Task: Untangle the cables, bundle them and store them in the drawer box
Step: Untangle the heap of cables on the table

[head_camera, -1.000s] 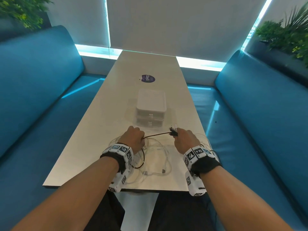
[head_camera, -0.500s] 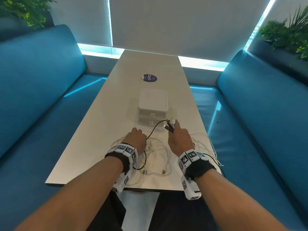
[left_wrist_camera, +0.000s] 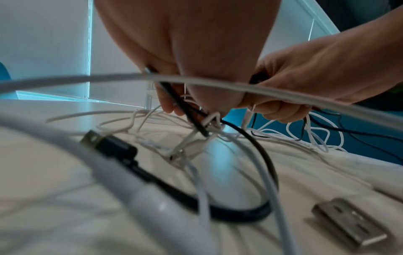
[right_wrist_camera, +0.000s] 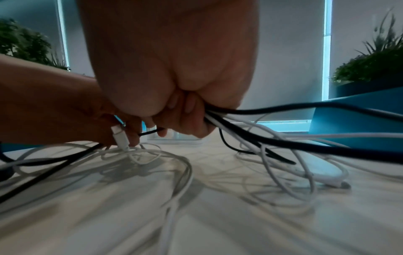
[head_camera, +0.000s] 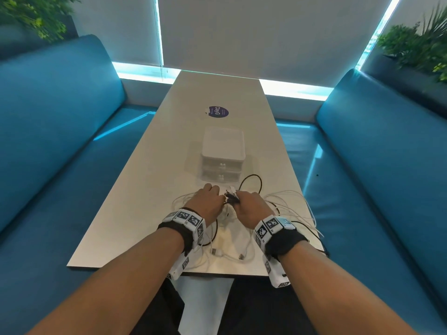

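A tangle of white and black cables (head_camera: 285, 206) lies on the near end of the table, with loose USB plugs (head_camera: 228, 254) by the front edge. My right hand (head_camera: 244, 204) grips a bundle of black and white cables (right_wrist_camera: 220, 124), whose plug ends stick out toward the left hand. My left hand (head_camera: 212, 198) pinches a black cable (left_wrist_camera: 174, 96) close to the right hand, above the tangle. A black cable loop (head_camera: 251, 183) arches behind the hands. The white drawer box (head_camera: 222, 153) stands just beyond, both drawers shut.
The pale table (head_camera: 145, 194) is long and narrow, with blue benches (head_camera: 60, 141) along both sides. A round dark sticker (head_camera: 217, 111) lies behind the box. Plants (head_camera: 418, 44) stand at the back corners. Cables trail off the table's right edge (head_camera: 314, 228).
My right hand has drawn back from near the box and moved left, meeting the left hand. The black cable between them now forms a loop behind the hands.
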Demonstrator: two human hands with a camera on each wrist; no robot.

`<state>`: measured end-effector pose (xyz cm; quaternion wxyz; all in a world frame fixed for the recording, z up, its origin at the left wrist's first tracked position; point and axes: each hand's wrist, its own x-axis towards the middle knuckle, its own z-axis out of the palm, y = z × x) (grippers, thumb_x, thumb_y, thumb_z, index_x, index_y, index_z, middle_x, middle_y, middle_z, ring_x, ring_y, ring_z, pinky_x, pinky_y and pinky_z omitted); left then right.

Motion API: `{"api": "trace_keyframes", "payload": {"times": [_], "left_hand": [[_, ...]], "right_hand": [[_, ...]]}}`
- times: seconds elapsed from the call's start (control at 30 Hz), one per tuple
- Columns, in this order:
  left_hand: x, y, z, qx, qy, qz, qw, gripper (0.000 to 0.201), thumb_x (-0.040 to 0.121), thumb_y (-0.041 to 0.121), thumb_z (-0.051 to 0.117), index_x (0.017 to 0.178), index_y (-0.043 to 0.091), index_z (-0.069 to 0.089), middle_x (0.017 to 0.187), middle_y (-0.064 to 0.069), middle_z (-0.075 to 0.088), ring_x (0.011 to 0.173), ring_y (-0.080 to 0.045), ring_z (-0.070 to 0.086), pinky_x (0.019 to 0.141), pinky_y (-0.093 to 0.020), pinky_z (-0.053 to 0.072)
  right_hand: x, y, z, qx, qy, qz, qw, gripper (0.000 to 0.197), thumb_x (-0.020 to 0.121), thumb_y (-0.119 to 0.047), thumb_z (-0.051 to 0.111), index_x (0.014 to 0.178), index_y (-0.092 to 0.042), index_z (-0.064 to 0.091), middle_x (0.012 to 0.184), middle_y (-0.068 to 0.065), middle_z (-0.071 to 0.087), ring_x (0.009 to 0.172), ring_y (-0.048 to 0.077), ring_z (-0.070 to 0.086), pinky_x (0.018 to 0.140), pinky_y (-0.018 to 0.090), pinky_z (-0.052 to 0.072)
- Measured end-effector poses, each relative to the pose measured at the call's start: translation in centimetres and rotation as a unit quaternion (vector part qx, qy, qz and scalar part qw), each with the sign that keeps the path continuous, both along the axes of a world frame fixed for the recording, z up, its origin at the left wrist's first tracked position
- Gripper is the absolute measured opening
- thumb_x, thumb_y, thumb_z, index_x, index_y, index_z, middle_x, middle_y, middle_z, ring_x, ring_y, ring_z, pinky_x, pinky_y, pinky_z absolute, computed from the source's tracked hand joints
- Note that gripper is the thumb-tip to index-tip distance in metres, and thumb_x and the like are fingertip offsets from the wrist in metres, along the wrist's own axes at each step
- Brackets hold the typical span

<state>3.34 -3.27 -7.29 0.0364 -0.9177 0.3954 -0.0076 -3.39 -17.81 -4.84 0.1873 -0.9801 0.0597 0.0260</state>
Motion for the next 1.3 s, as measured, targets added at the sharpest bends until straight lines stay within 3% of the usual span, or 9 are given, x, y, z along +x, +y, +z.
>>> {"api": "trace_keyframes", "payload": {"times": [0.13,0.33,0.57,0.9,1.03,1.17,1.3], "left_hand": [[0.0,0.4,-0.3,0.011,-0.028,-0.010,1.000,0.021,0.099,0.015,0.047,0.116,0.009,0.058,0.119,-0.009,0.052,0.114,-0.030,0.043,0.090,-0.038,0.041],[0.5,1.2,0.0,0.013,0.007,0.039,0.999,0.025,0.099,0.017,0.045,0.114,0.007,0.063,0.122,-0.010,0.052,0.118,-0.030,0.041,0.095,-0.038,0.039],[0.5,2.0,0.2,0.001,0.015,0.037,0.999,0.023,0.101,0.024,0.045,0.113,0.020,0.064,0.118,-0.005,0.053,0.117,-0.027,0.044,0.093,-0.036,0.038],[-0.3,0.7,0.8,-0.013,-0.005,0.023,1.000,0.030,0.104,0.028,0.041,0.113,0.013,0.065,0.114,-0.008,0.054,0.114,-0.030,0.045,0.091,-0.039,0.041],[-0.4,0.7,0.2,-0.018,-0.027,0.008,0.999,0.031,0.104,0.030,0.040,0.116,0.012,0.062,0.117,-0.009,0.054,0.117,-0.031,0.045,0.092,-0.040,0.042],[-0.7,0.9,-0.7,0.021,-0.031,0.017,0.999,0.025,0.100,0.020,0.046,0.117,0.012,0.062,0.123,-0.009,0.053,0.120,-0.031,0.044,0.095,-0.039,0.042],[-0.3,1.0,-0.2,0.002,-0.014,0.022,1.000,0.030,0.102,0.028,0.041,0.115,0.013,0.064,0.123,-0.008,0.052,0.120,-0.029,0.042,0.095,-0.038,0.040]], "right_hand": [[0.3,-0.1,0.3,-0.023,0.009,-0.017,1.000,0.023,0.099,-0.032,0.048,0.111,-0.014,0.057,0.101,0.014,0.065,0.090,0.032,0.062,0.073,0.036,0.050],[0.0,-1.5,1.0,-0.072,-0.002,-0.044,0.996,0.024,0.101,-0.030,0.046,0.115,-0.013,0.056,0.105,0.014,0.064,0.095,0.033,0.063,0.077,0.038,0.050],[-1.1,-3.9,1.1,-0.061,-0.004,-0.134,0.989,0.022,0.099,-0.023,0.043,0.112,-0.014,0.059,0.103,0.013,0.066,0.093,0.032,0.064,0.075,0.036,0.049],[0.2,0.4,0.7,0.010,0.037,-0.037,0.999,0.025,0.098,-0.025,0.047,0.112,-0.009,0.061,0.109,0.017,0.065,0.100,0.035,0.061,0.084,0.039,0.051],[0.2,0.1,0.5,-0.004,0.034,-0.050,0.998,0.022,0.094,-0.026,0.051,0.109,-0.016,0.064,0.103,0.012,0.068,0.092,0.032,0.064,0.079,0.039,0.053],[0.1,-1.4,1.1,-0.023,0.039,-0.079,0.996,0.023,0.094,-0.028,0.052,0.111,-0.020,0.064,0.104,0.010,0.066,0.094,0.031,0.064,0.081,0.040,0.054],[0.0,-3.1,1.3,-0.040,0.037,-0.117,0.992,0.023,0.095,-0.028,0.051,0.111,-0.021,0.064,0.104,0.010,0.067,0.094,0.031,0.064,0.080,0.039,0.054]]}}
